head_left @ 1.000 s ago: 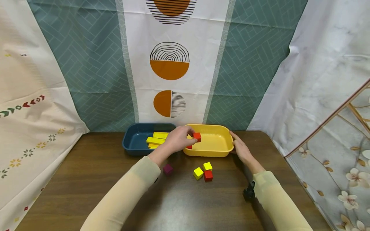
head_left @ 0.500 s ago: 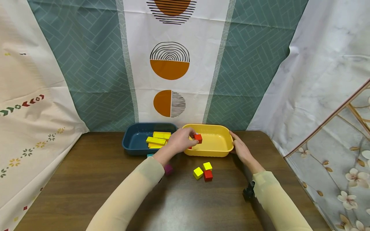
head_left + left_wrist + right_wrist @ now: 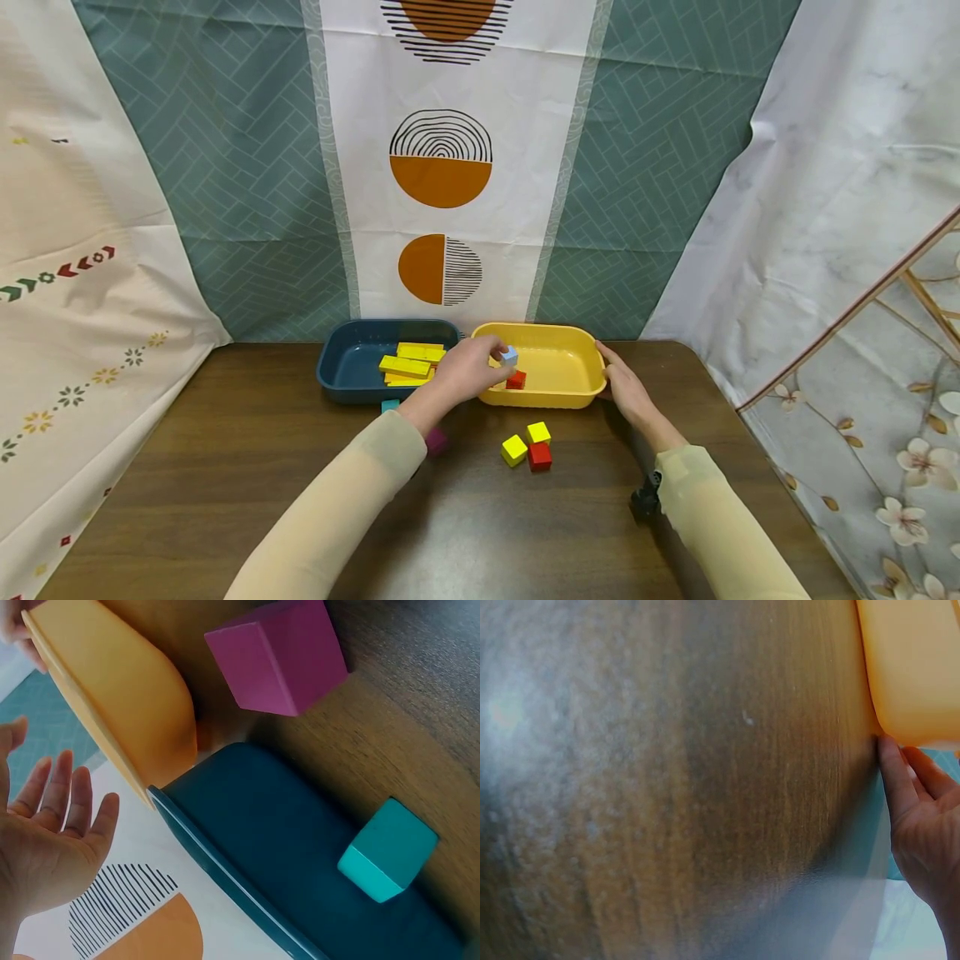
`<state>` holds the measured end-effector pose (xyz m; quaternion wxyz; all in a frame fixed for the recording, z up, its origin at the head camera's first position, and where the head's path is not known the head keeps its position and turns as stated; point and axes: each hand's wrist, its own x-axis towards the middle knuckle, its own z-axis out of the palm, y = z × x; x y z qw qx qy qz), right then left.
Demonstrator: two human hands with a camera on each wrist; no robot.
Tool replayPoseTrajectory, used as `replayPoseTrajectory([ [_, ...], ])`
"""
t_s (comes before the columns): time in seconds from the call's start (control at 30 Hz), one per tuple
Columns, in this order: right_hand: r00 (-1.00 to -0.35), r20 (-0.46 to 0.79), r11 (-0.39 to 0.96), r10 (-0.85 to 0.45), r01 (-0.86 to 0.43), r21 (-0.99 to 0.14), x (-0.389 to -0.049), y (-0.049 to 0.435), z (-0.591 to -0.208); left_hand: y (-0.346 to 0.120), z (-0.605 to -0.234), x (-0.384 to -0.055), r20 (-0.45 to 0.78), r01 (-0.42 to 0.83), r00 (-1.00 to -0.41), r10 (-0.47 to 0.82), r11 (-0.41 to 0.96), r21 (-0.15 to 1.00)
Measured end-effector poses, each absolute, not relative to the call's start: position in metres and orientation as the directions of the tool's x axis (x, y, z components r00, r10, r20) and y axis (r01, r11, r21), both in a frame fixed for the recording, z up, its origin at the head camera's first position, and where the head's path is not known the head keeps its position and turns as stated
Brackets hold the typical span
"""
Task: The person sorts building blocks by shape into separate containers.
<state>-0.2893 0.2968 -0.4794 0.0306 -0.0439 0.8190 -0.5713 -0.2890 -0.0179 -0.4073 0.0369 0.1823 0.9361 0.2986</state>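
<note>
Over the left end of the yellow tray (image 3: 566, 398) is my left hand (image 3: 468, 367), its thumb and fingers spread apart with nothing held between them in the left wrist view. Inside the tray a red cube (image 3: 516, 381) lies below the fingertips. A light blue cube (image 3: 510, 356) shows just beyond them, partly covered by the fingers. My right hand (image 3: 628, 390) rests against the tray's right end. In the right wrist view its fairly straight thumb (image 3: 897, 780) and fingers touch the tray's outer wall.
Left of the yellow tray stands a dark blue tray (image 3: 341, 392) with several yellow blocks (image 3: 405, 366). On the brown table lie a teal cube (image 3: 390, 851), a purple cube (image 3: 277, 660), two yellow cubes (image 3: 514, 450) and another red cube (image 3: 540, 457). Patterned cloths hang behind and beside.
My left hand has shifted slightly right and let go of the red cube, which has dropped into the yellow tray. The light blue cube is now more visible. My right hand stays put.
</note>
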Motion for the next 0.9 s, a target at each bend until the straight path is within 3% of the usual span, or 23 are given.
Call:
replayPoseTrajectory([
  [0.17, -0.995, 0.018, 0.373, -0.094, -0.052, -0.926, -0.294, 0.300, -0.489, -0.022, -0.406, -0.288, 0.041, 0.315, -0.930, 0.366, 0.734, 0.602],
  [0.6, -0.994, 0.030, 0.374, -0.108, -0.068, -0.925, -0.293, 0.299, -0.490, -0.030, -0.396, -0.283, 0.089, 0.362, -0.921, 0.379, 0.753, 0.550],
  [0.9, -0.992, -0.004, 0.306, -0.129, -0.036, -0.951, -0.277, 0.289, -0.460, -0.032, -0.391, -0.276, 0.109, 0.395, -0.907, 0.408, 0.729, 0.560],
])
